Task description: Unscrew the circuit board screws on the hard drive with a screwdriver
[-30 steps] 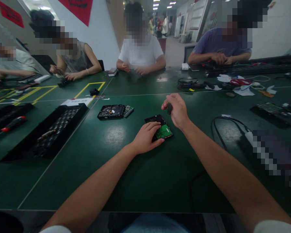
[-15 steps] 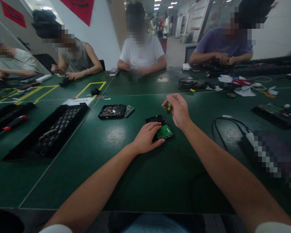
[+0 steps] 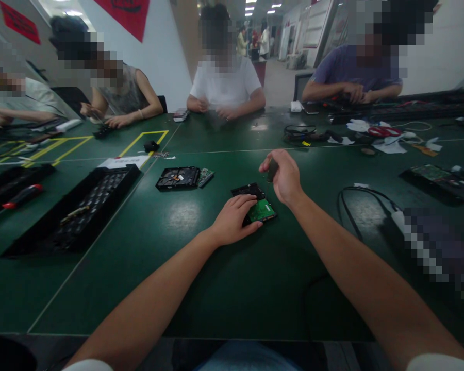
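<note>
A hard drive [image 3: 263, 210] with a green circuit board lies flat on the green table in the middle of the view. My left hand [image 3: 235, 219] holds it down, fingers across the top and thumb along the near edge, hiding its left part. Above the drive's far right corner, my right hand [image 3: 286, 175] is closed around a small screwdriver [image 3: 271, 170], held upright. Its thin shaft points down at the drive; whether the tip touches a screw is too small to tell.
To the left lie another hard drive [image 3: 177, 178], a loose circuit board [image 3: 206, 176], a long black tray [image 3: 31, 239] and a red-black screwdriver [image 3: 23, 196]. At right are a black cable [image 3: 344, 206] and another device with a circuit board [image 3: 436, 178]. Several people sit across the table.
The fingers of my right hand have shifted around the screwdriver handle, which looks turned. My left hand and the hard drive stay where they were.
</note>
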A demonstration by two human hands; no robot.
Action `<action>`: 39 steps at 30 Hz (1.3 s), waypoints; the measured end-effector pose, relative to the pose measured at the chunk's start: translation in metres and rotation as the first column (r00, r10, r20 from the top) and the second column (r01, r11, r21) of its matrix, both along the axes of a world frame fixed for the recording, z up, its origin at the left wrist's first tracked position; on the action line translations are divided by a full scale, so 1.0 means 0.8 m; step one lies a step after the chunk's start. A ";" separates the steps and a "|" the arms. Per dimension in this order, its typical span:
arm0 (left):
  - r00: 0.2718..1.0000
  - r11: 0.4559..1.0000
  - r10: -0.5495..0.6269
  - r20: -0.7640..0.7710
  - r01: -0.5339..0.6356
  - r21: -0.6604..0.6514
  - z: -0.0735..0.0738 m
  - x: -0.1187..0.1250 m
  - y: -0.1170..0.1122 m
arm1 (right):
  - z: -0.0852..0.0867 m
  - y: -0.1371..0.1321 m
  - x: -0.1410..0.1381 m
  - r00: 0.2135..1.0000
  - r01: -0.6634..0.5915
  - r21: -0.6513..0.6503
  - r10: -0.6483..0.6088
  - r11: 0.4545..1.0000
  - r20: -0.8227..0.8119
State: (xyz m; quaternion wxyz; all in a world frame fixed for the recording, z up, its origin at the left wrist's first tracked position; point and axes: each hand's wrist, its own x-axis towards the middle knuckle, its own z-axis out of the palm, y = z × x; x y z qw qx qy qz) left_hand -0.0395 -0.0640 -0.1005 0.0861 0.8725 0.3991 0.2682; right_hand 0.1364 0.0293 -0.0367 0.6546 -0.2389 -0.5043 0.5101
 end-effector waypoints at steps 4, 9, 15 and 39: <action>1.000 1.000 0.005 0.003 -0.005 -0.006 0.000 0.000 0.000 | 0.001 -0.002 0.000 0.999 0.027 -0.021 -0.026 0.999 0.046; 1.000 1.000 0.007 -0.006 -0.007 -0.008 0.000 0.000 0.000 | 0.003 -0.001 0.003 0.989 0.096 -0.025 -0.093 0.995 0.112; 1.000 1.000 0.007 -0.003 -0.007 0.008 -0.002 0.000 0.000 | 0.003 0.001 0.004 0.988 0.104 -0.041 -0.098 0.994 0.118; 1.000 1.000 0.004 0.001 -0.004 -0.004 0.000 0.000 0.000 | 0.001 0.000 0.001 0.986 0.103 -0.046 -0.096 0.994 0.139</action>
